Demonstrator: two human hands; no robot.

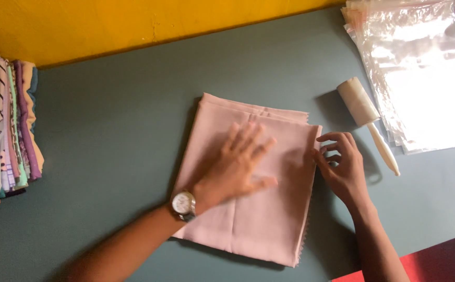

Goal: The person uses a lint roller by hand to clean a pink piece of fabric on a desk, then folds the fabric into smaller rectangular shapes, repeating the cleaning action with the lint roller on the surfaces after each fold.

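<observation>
Your folded cloth (253, 209) is pale pink, plain and smooth, lying flat in a roughly square stack of several layers. Its layered edges show stepped along the far side, nearest the yellow wall (133, 21), and a fine zigzag-cut edge runs down the side away from the pile of patterned fabrics. It sits slightly turned, its near corner pointing away from that wall. Your left hand (235, 167) presses flat on top of it, fingers spread. Your right hand (345, 167) touches its side edge with the fingertips.
</observation>
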